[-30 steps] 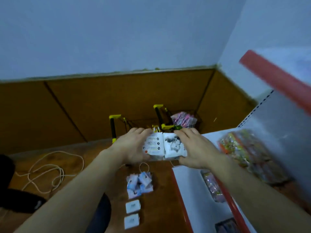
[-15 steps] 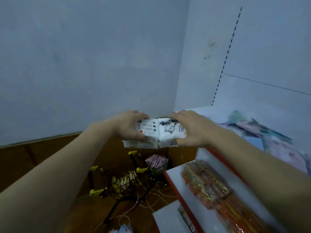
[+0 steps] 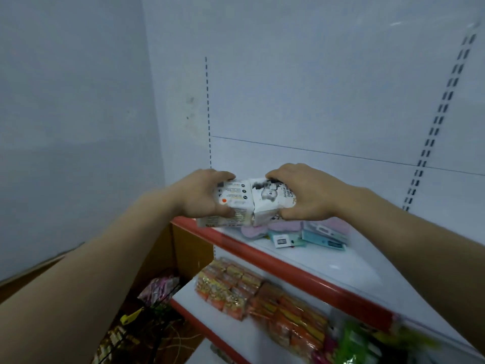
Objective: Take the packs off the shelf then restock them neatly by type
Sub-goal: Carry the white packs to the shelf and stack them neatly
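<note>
Pale blue-grey walls meeting in a corner, with a white shelf back panel (image 3: 328,106) carrying slotted uprights. Below, a white upper shelf (image 3: 349,261) edged with a red front strip (image 3: 294,270), and a lower shelf (image 3: 191,300) beneath it.

Held over the upper shelf's left front corner: a bundle of white packs (image 3: 252,202), printed in black and grey with a small orange dot on the left face, apparently several packs pressed side by side. Left hand (image 3: 202,195) wrapped around the bundle's left end, fingers curled over the top and thumb underneath. Right hand (image 3: 305,194) gripping the right end in the same way, fingers over the top, thumb under the lower edge. Bundle's lower left edge hanging just past the red strip; hard to tell whether touching the shelf or held just above it.

Behind and right of the bundle, toward the shelf's back edge: pink packs (image 3: 265,228) lying flat, and light blue packs (image 3: 324,236) just beside them, one small white-and-teal pack (image 3: 284,240) in front.

On the lower shelf, near its left front corner: a row of orange and yellow snack packs (image 3: 252,295), with blurred green packaging (image 3: 362,342) further right.

Down at the left on the brown floor: a dark wire rack with yellow tabs (image 3: 131,317) and a pinkish bag (image 3: 160,286) on top.
</note>
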